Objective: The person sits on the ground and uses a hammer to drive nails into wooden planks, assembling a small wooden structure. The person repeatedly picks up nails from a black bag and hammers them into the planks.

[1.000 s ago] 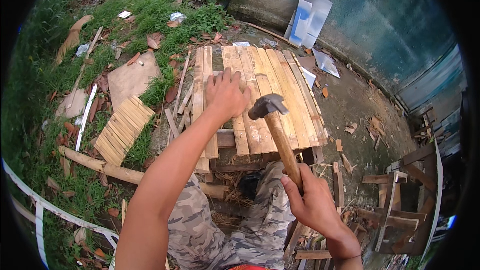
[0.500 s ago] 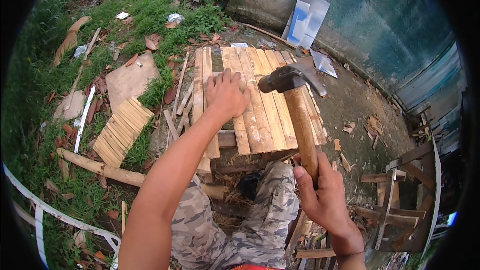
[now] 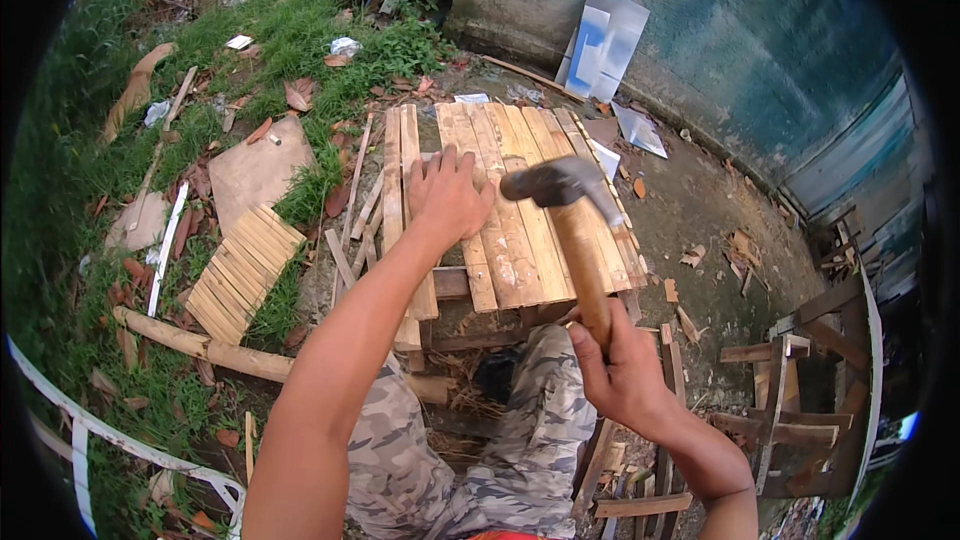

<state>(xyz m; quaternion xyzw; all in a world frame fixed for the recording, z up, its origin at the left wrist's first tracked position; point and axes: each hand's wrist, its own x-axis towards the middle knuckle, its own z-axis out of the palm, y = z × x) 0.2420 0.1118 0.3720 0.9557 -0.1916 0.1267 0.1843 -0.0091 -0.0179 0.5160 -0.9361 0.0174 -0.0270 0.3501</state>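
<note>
Since the earlier frames the hammer [image 3: 568,230] has swung back toward the left hand, its dark metal head now blurred above the middle of the wooden slat panel [image 3: 520,210], just right of the fingers. The right hand [image 3: 618,372] is clamped around the lower end of the wooden handle, near the panel's front edge. The left hand [image 3: 446,195] has stayed pressed flat on the slats, fingers spread and apart, gripping nothing.

That panel of pale planks rests on a rough wooden frame over bare dirt, above the person's camouflage trousers [image 3: 470,460]. To the left lies grass strewn with dry leaves, a smaller slat bundle [image 3: 243,270], a flat brown board [image 3: 258,168] and a thick wooden pole [image 3: 200,345]. A stained green-blue wall [image 3: 760,50] closes the far side; a white and blue rectangular sheet [image 3: 603,40] leans against it. Broken wooden frames [image 3: 800,400] stand at right, partly cut off by the dark rim. What the left fingers steady, if anything, is too small to make out.
</note>
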